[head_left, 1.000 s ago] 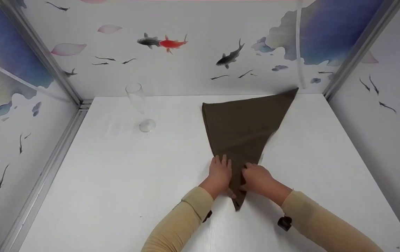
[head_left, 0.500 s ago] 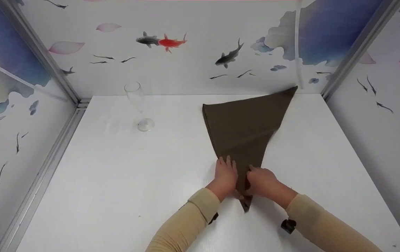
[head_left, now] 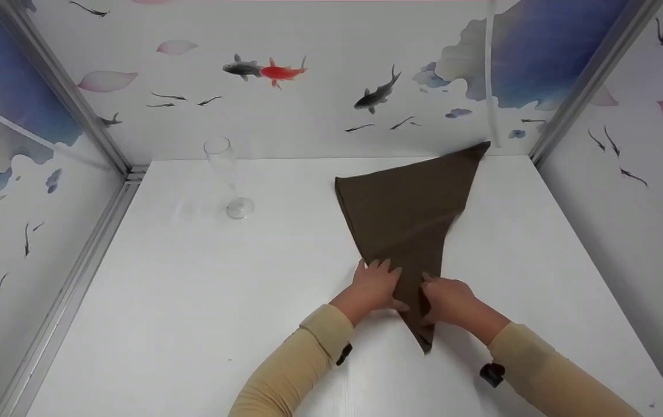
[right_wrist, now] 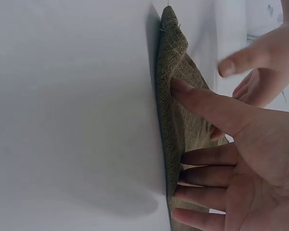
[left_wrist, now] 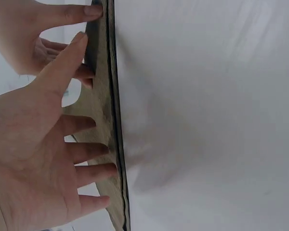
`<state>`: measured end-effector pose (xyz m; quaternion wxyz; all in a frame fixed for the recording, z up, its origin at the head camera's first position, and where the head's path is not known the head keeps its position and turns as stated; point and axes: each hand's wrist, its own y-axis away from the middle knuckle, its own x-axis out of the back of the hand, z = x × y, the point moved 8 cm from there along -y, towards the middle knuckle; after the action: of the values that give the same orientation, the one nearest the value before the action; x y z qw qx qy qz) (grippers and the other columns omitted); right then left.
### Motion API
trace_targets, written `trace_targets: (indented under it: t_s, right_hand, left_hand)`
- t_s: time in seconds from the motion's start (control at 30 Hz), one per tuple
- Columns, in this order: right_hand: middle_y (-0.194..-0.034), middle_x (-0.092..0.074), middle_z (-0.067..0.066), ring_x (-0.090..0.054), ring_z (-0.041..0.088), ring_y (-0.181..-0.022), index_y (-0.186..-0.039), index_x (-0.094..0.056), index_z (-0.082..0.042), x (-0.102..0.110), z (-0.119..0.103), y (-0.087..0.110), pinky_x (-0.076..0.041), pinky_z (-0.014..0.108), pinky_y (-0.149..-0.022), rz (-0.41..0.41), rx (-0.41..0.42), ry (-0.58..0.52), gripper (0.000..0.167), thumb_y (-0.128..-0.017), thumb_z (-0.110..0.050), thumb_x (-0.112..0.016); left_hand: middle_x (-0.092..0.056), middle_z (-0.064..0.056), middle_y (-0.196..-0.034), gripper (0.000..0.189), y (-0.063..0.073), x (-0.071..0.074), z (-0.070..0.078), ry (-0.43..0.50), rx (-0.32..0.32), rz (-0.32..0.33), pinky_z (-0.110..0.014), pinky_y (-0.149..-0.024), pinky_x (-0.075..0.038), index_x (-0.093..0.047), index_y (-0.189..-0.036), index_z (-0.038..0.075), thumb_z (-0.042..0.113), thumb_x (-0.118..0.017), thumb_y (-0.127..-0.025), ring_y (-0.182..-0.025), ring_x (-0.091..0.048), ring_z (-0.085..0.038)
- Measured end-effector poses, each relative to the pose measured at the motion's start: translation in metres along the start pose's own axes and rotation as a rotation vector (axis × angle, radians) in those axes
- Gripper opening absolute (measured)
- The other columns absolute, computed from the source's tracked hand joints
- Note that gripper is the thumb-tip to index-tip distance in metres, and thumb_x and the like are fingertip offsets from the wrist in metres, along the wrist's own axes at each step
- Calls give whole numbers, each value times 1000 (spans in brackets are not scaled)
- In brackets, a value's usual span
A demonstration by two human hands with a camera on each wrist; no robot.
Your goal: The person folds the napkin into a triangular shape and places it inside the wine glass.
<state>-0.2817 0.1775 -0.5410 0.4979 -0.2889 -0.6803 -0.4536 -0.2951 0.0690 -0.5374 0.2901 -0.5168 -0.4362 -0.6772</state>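
Note:
A brown cloth (head_left: 401, 208), folded into a long tapering shape, lies on the white table with its narrow point towards me. My left hand (head_left: 373, 288) rests on the cloth's left side with fingers spread; in the left wrist view its fingertips touch the cloth near the layered edge. At the right edge, the fingers and thumb of my right hand (head_left: 452, 300) pinch a fold near the narrow end. The right wrist view shows that thumb on the turned-over edge (right_wrist: 166, 120), with the fingertips along the same fold.
A clear stemmed glass (head_left: 240, 208) stands upright at the back left of the table (head_left: 192, 307). White panels (head_left: 320, 116) printed with fish and petals enclose the back and both sides. The cloth's far right corner reaches the back panel.
The cloth's narrow end has shifted right, and my right hand with it. My left hand has also moved right, its thumb now spread away from the fingers. The glass stays put.

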Motion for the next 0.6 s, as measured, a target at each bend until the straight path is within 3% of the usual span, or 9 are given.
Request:
trace_targets:
  t_s: [0.17,0.4,0.6]
  right_hand:
    - [-141,-45,28,-59,37,-113,-127,-57,9,-7,8,3,-52,45,-84,-25,0,-32,76,-70,-31,-89]
    - [-145,-40,28,-50,40,-125,-133,-51,8,-9,14,8,-48,48,-92,-35,7,-58,82,-71,-28,-89]
    - [-147,-37,28,-45,41,-129,-135,-49,8,-9,17,12,-45,49,-96,-63,18,-57,80,-73,-25,-88]
  left_hand:
    - [-40,-9,-151,74,-9,6,-17,47,31,79,-51,-112,-24,-43,-147,16,60,-59,-89,-138,-35,-29]
    - [-30,-10,-156,75,-23,7,-47,65,94,62,-53,-113,-21,-37,-151,14,59,-54,-93,-143,-27,-31]
    - [-25,-10,-159,75,-34,12,-70,26,131,55,-53,-113,-19,-35,-152,14,60,-50,-94,-145,-21,-30]
